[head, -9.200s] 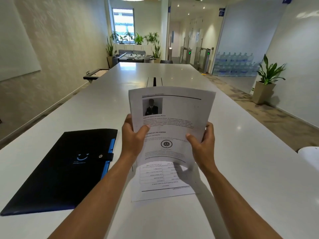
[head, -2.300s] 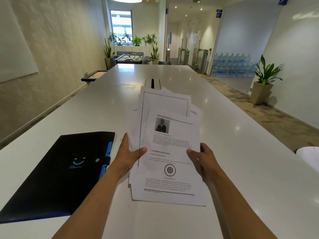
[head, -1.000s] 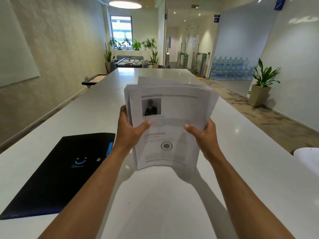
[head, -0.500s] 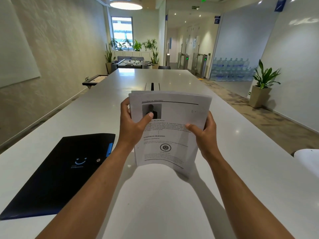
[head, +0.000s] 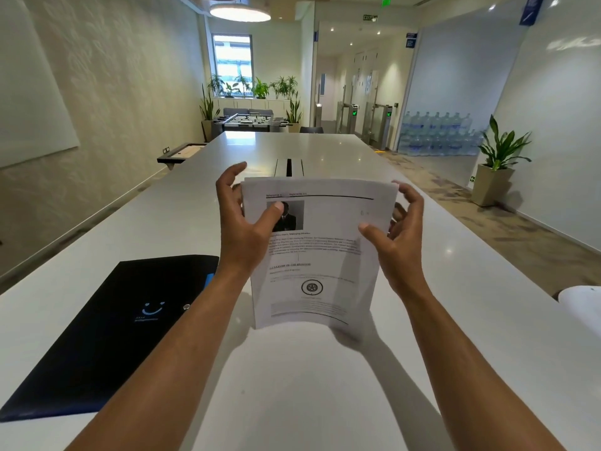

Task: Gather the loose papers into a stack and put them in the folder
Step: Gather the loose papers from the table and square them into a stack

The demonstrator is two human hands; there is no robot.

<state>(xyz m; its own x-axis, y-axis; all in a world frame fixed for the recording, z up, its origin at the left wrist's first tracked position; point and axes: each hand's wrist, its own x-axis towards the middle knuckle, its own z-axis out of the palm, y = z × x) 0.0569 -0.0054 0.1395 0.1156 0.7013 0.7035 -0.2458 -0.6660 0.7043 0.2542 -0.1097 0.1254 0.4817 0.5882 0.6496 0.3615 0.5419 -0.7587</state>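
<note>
A stack of white printed papers [head: 322, 255] stands upright on its lower edge on the white table [head: 325, 385], squared up, top sheet facing me with a small photo and a round seal. My left hand [head: 242, 229] holds the stack's left side, thumb on the front sheet, fingers spread behind. My right hand [head: 398, 236] holds the right side with a loose grip, thumb in front. The black folder [head: 107, 333] with a blue smile mark lies closed and flat on the table, left of my left forearm.
A cable slot [head: 288, 167] sits in the table's middle beyond the papers. A white rounded object [head: 582, 304] shows at the right edge. A potted plant [head: 494, 177] and stacked water bottles [head: 435, 135] stand off to the right.
The loose sheets were lifted off the table and squared into an even upright stack. In the last half second the stack dropped onto its lower edge and my fingers loosened.
</note>
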